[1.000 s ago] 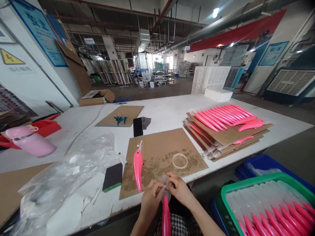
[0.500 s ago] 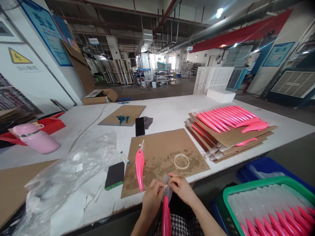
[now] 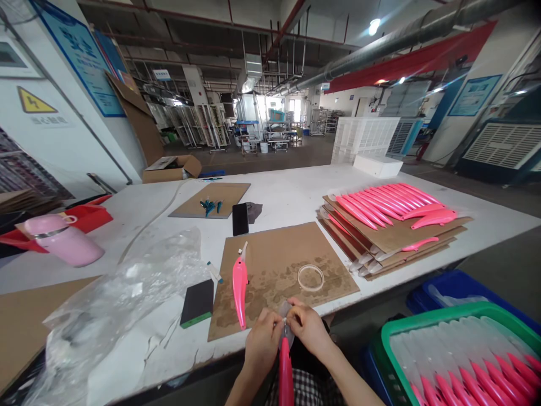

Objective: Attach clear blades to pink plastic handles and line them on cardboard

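Change over the last second: slight. Both hands keep to the same spot, just off the near edge of the cardboard sheet (image 3: pixel 287 254); the close work at the clear end seems still in progress.

Left hand (image 3: pixel 262 341): nearly closed, thumb and fingertips pinching the clear end of a pink fish (image 3: pixel 285 375).
Right hand (image 3: pixel 310 328): curled, fingertips pinched at that same end; any small part between them too tiny to identify.
Held pink fish: below the sheet's near edge, pointing toward the person.
Second pink fish (image 3: pixel 239 287): on the sheet, left part.
Ring (image 3: pixel 310 290): on the sheet, right part.
Black block (image 3: pixel 198 301): just left of the sheet.
Green basket (image 3: pixel 385 338): right of the sheet, lower, holding more fish.
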A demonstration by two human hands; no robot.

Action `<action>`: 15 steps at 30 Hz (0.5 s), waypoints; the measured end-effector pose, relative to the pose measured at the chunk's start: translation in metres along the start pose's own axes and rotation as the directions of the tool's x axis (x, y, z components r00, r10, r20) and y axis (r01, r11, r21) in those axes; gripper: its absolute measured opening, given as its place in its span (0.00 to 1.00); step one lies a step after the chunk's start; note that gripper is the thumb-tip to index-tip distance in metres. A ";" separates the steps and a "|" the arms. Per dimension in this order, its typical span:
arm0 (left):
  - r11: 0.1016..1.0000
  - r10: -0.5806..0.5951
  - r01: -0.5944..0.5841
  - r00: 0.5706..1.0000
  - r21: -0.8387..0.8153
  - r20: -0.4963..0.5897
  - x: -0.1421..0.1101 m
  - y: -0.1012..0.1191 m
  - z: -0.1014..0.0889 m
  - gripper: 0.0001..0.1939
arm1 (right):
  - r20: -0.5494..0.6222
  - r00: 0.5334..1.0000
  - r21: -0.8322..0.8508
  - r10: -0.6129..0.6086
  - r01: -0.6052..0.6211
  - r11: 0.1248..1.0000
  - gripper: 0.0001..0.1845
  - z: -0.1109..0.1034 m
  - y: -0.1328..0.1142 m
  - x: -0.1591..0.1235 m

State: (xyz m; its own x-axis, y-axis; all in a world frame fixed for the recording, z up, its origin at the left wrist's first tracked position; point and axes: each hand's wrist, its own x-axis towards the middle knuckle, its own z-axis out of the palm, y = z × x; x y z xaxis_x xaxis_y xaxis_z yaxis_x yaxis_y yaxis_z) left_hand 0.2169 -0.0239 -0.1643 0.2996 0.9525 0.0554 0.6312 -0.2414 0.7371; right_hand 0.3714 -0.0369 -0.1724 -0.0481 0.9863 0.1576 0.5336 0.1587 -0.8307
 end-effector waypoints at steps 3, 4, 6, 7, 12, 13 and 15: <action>1.000 0.002 -0.002 1.000 0.006 -0.018 0.000 0.000 0.000 0.12 | -0.030 1.000 -0.043 -0.002 0.000 0.999 0.09 0.002 -0.001 -0.002; 1.000 0.003 -0.002 1.000 0.006 -0.028 0.000 0.000 0.000 0.13 | -0.041 0.999 -0.057 -0.002 0.000 0.998 0.09 0.003 -0.002 -0.002; 1.000 0.009 -0.009 0.999 0.001 -0.043 -0.005 0.000 0.002 0.13 | -0.060 0.998 -0.082 -0.003 -0.001 0.997 0.10 0.004 -0.003 -0.003; 1.000 0.020 -0.020 0.999 -0.008 -0.049 -0.009 -0.001 0.005 0.13 | -0.067 0.998 -0.093 -0.005 -0.001 0.996 0.10 0.005 -0.003 -0.004; 0.981 0.172 -0.192 0.937 -0.036 -0.305 -0.060 -0.019 0.046 0.25 | -0.086 0.996 -0.124 -0.020 0.009 0.992 0.10 0.009 -0.002 -0.005; 0.978 0.193 -0.207 0.920 -0.004 -0.340 -0.073 -0.024 0.056 0.28 | -0.093 0.995 -0.125 -0.025 0.013 0.992 0.10 0.010 -0.001 -0.006; 0.981 0.193 -0.185 0.916 0.055 -0.351 -0.093 -0.032 0.072 0.27 | -0.108 0.993 -0.117 -0.039 0.027 0.993 0.10 0.012 0.000 -0.007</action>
State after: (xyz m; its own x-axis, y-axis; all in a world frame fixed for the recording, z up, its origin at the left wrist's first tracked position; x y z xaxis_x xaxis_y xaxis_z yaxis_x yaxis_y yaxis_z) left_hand 0.2206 -0.1186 -0.2415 0.1451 0.8915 0.4291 0.6033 -0.4234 0.6758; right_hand 0.3618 -0.0428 -0.1802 0.0221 0.9688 0.2468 0.6272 0.1788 -0.7581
